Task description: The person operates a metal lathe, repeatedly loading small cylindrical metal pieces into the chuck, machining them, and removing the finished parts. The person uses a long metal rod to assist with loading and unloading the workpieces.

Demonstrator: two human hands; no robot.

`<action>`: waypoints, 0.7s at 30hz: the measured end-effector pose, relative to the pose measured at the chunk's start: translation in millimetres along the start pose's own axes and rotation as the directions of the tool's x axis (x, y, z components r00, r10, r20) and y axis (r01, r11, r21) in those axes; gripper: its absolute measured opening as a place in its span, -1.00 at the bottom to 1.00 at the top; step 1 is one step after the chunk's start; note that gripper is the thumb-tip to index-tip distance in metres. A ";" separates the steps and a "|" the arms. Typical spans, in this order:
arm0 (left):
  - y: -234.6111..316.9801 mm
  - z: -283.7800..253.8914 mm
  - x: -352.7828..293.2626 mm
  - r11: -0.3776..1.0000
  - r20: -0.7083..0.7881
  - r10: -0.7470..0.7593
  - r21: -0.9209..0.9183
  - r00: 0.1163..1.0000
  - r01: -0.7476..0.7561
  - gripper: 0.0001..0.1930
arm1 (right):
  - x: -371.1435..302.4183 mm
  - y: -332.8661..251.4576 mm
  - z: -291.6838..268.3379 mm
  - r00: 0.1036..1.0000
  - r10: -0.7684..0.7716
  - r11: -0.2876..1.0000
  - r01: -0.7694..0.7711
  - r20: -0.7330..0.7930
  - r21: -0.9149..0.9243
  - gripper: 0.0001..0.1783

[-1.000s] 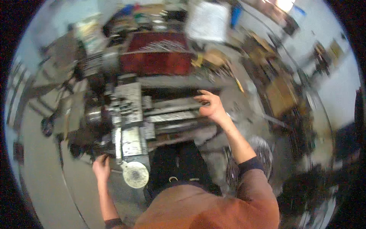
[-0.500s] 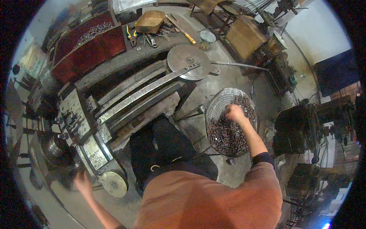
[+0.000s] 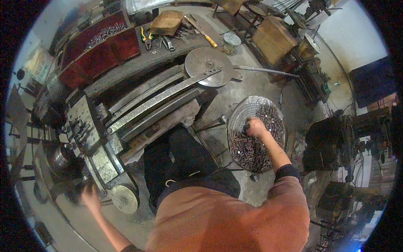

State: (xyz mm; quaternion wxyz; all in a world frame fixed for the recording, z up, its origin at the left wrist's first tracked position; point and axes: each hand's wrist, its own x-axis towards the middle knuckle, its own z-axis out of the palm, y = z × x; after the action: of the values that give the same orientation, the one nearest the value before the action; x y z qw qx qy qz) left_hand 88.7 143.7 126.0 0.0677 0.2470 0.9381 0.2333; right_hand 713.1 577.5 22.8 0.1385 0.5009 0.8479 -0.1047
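Observation:
My right hand [image 3: 256, 127] is down over a round perforated metal tray [image 3: 242, 112] at the right. Small dark metal pieces [image 3: 252, 153] are heaped across most of the tray, with a few bright ring-like bits among them. The fingers of this hand are curled at the heap's edge by the bare holes; what they pinch is too small to make out. At the lower left, my left hand [image 3: 90, 197] is beside the dark round part [image 3: 75, 191] at the machine's end, near a pale disc [image 3: 124, 199]. Blur hides its fingers, so its grip is unclear.
A long machine bed with a steel bar [image 3: 163, 98] and a large disc [image 3: 208, 67] stretches ahead. Behind it are a red bin [image 3: 100, 54] of metal pieces, pliers [image 3: 146, 38], a wooden-handled file [image 3: 205, 35] and a tan box [image 3: 166, 23]. Dark machinery [image 3: 323, 138] stands at the right.
My right hand has shifted slightly left and down at the edge of the heap. My left hand stays near the machine's end, moved up only a little.

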 end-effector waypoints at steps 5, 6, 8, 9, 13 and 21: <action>-52.8 -2.2 5.9 0.990 0.072 0.117 -0.089 0.991 -0.111 -0.64 | -7.6 -21.9 -26.9 0.975 0.028 0.969 0.028 -0.219 0.247 -0.47; -48.3 -13.6 1.9 0.987 0.070 0.149 -0.069 0.986 -0.144 -0.65 | -15.3 -39.3 -50.3 0.966 0.014 0.930 0.082 -0.259 0.358 -0.43; 0.5 -54.1 -11.5 0.976 0.177 0.093 -0.211 0.980 -0.054 -0.68 | -22.6 -76.1 -77.9 0.944 -0.038 0.753 0.244 -0.329 0.611 -0.43; 34.2 -70.3 -23.2 0.977 0.036 0.146 -0.161 0.989 -0.138 -0.69 | -24.0 -97.7 -91.6 0.929 -0.071 0.623 0.326 -0.363 0.711 -0.43; 137.4 -79.4 -39.3 0.891 -0.075 0.189 -0.407 0.979 -0.203 -0.76 | -12.7 -197.5 -130.9 0.664 -0.427 0.405 0.747 -0.613 0.527 -0.39; 226.0 -26.2 -48.1 0.628 -0.004 0.642 -0.571 0.767 -0.529 -0.77 | -25.6 -356.3 -187.6 0.256 -0.714 0.036 0.943 -0.652 0.331 -0.38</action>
State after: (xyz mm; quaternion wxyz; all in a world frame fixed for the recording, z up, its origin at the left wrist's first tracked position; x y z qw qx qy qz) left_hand 221.7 283.1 256.1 0.1483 0.5320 0.6879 0.4709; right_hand 387.6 446.1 221.7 -0.2804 -0.0812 0.8742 -0.3880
